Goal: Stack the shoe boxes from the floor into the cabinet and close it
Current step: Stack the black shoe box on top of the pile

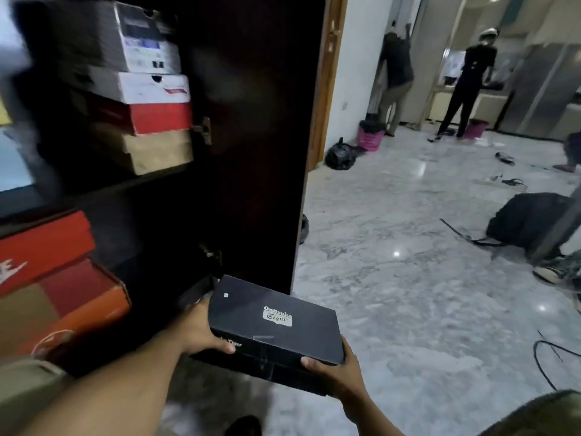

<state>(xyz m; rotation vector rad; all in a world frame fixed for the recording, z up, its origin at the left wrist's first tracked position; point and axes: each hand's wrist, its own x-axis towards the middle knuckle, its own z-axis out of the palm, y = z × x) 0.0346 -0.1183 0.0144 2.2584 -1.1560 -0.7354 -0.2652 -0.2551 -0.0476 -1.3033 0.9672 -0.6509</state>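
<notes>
Black shoe box (pixel 276 322) held off the floor (pixel 408 278) between both hands: left hand (pixel 201 328) closed on its near-left corner, right hand (pixel 333 369) clasping its near-right corner. Its long axis points away toward the open cabinet door (pixel 257 136). The shelves lie up and left: upper stack (pixel 151 89), orange boxes (pixel 56 278) below, the gap beside them seemingly free.

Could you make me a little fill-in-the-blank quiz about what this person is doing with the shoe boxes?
1. The person holds the black shoe box with ____ hands.
2. The cabinet door stands ____.
3. On the upper shelf, the red box rests directly on a ____ box.
4. The floor is pale, glossy ____.

Missing words: both; open; tan; marble
</notes>
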